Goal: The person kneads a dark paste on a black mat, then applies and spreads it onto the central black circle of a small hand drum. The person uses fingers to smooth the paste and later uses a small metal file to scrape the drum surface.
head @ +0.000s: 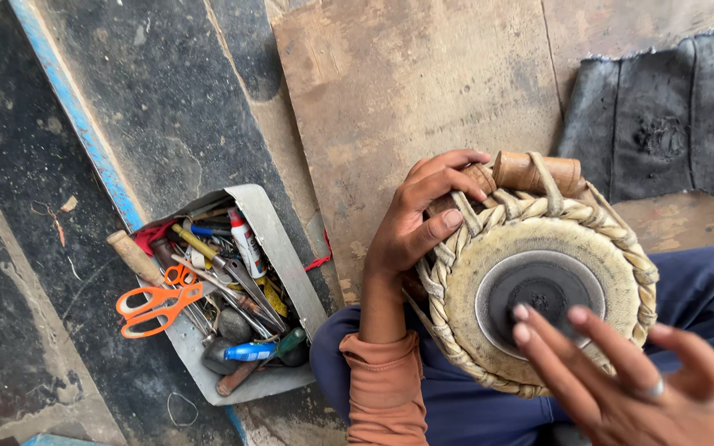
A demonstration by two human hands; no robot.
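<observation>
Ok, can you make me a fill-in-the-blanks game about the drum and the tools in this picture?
1. The left hand grips the braided rim of the round ____, steadying it.
2. The right hand has its fingertips on the drum's ____ centre circle.
3. The scissors in the metal tray have ____ handles.
4. Both hands are ____, with no gloves.

Missing words: drum; black; orange; bare
</observation>
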